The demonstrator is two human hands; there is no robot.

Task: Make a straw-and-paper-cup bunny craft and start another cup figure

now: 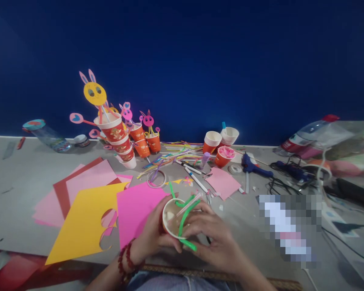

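A paper cup (164,220) is held by my left hand (153,230), with the fingers wrapped around its side. The cup's mouth tilts up toward me. Inside stands a clear straw (188,206), and whitish lumps lie around its base. Green pipe cleaners (186,214) bend in and out over the rim. My right hand (210,228) is at the cup's right side, its fingers closed on a green pipe cleaner near the rim. Its thumb lies near the pipe cleaner's lower green end. The palm side of my right hand is hidden.
Pink paper (139,206) and yellow paper (85,222) lie left. Behind them stand stacked cups with a bunny face (94,93). Loose pipe cleaners (182,153), markers (195,180), a cup of pink pieces (225,155) and a glue gun (255,166) with cables spread across the back and right.
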